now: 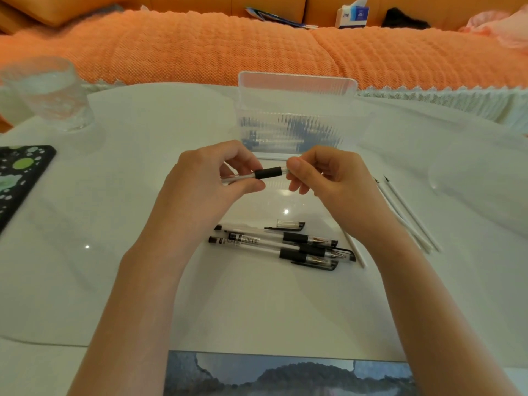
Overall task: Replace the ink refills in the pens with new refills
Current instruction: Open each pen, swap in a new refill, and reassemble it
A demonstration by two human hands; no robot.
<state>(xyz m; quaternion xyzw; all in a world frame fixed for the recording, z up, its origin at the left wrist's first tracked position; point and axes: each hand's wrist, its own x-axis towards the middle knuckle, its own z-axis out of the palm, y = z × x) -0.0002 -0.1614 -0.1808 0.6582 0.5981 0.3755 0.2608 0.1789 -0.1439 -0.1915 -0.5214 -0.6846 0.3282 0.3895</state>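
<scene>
Though near box [295, 110], pen [268, 173] above table [114, 281].

A single wide-angle camera sits on the person's head, looking forward and down over the white table [114, 281]. Both forearms enter from the near edge. The left hand [211, 178] and right hand [323, 178], holding a pen [267, 173] between them, sit close under the lens at mid-frame. The far part of the view reaches the orange sofa [200, 47], and straight edges bow near the borders.
</scene>
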